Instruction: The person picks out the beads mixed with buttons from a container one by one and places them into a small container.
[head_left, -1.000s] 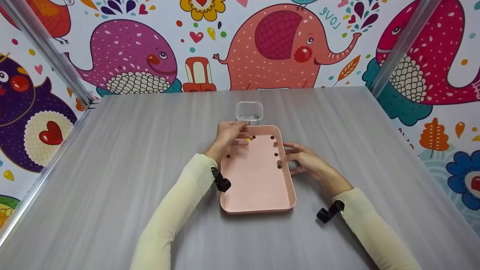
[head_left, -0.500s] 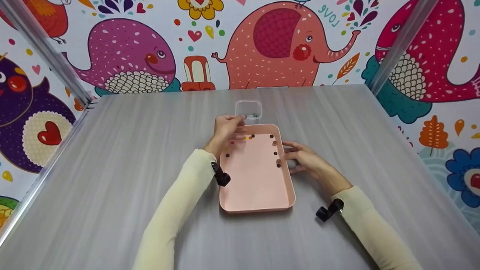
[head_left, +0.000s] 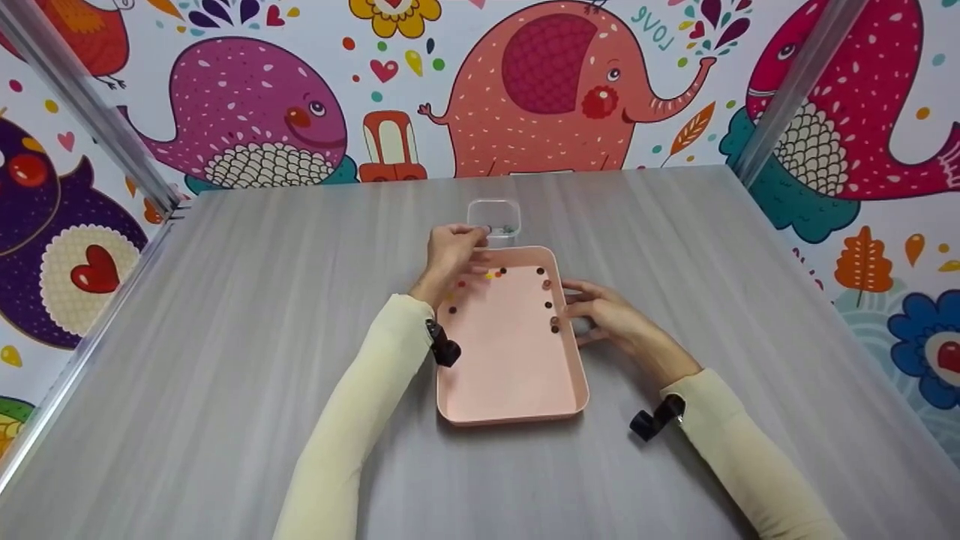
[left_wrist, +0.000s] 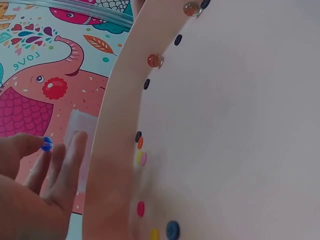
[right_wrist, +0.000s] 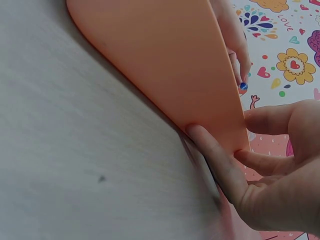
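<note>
A blue marble point(left_wrist: 47, 144) with a white streak is pinched between the thumb and fingertip of my left hand point(head_left: 454, 251). That hand hovers over the far left corner of a pink tray point(head_left: 510, 375), its fingertips close to a clear plastic box point(head_left: 493, 201). Small greenish pieces lie in the box. My right hand point(head_left: 619, 319) touches the tray's right side. In the right wrist view its thumb point(right_wrist: 212, 150) presses low on the outer wall and its other fingers meet the rim.
Along the tray's far and right edges lie several small buttons, such as a blue button point(left_wrist: 172, 230), plus amber marbles point(left_wrist: 154, 60). A grey tabletop point(head_left: 262, 337) surrounds the tray. Metal posts point(head_left: 787, 97) and a cartoon-printed wall point(head_left: 555, 135) bound the table.
My left hand has risen from inside the tray's far left corner toward the clear box, uncovering red and yellow buttons beneath. My right hand stays at the tray's right side.
</note>
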